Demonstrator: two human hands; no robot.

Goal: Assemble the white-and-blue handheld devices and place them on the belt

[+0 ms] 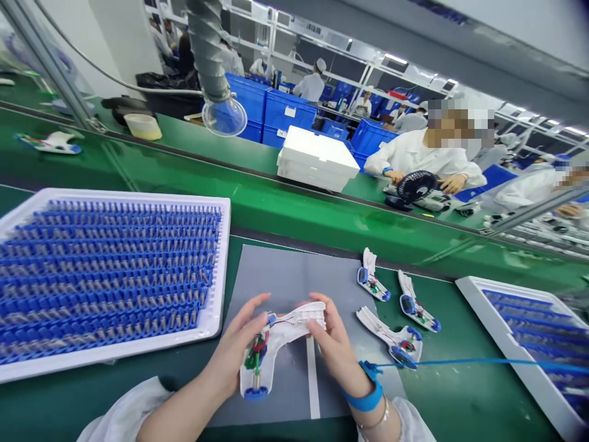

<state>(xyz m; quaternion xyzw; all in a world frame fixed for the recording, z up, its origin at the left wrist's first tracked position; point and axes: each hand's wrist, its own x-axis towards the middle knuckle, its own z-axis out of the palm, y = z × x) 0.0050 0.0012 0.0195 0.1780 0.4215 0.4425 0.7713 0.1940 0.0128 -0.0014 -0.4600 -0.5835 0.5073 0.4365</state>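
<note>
Both my hands hold one white plastic fan handle shell (pixel 280 344) over a grey mat (pixel 294 276). The shell has red and green wires inside and a blue cap at its lower end. My left hand (pixel 237 350) grips its lower part, fingers curled round it. At the shell's upper end my right hand (pixel 334 347) pinches it, and a blue wrist strap (pixel 368 393) with a blue cord sits on that wrist. Three similar shells lie to the right on the green table: one (pixel 372 276), another (pixel 416 304) and a third (pixel 391 337).
A white tray of blue holders with several small metal parts (pixel 110 276) fills the left. Another tray (pixel 529 331) lies at the right edge. A green conveyor (pixel 257 202) runs behind, with white foam boxes (pixel 317 159). Across it a person in white handles a black fan (pixel 416 187).
</note>
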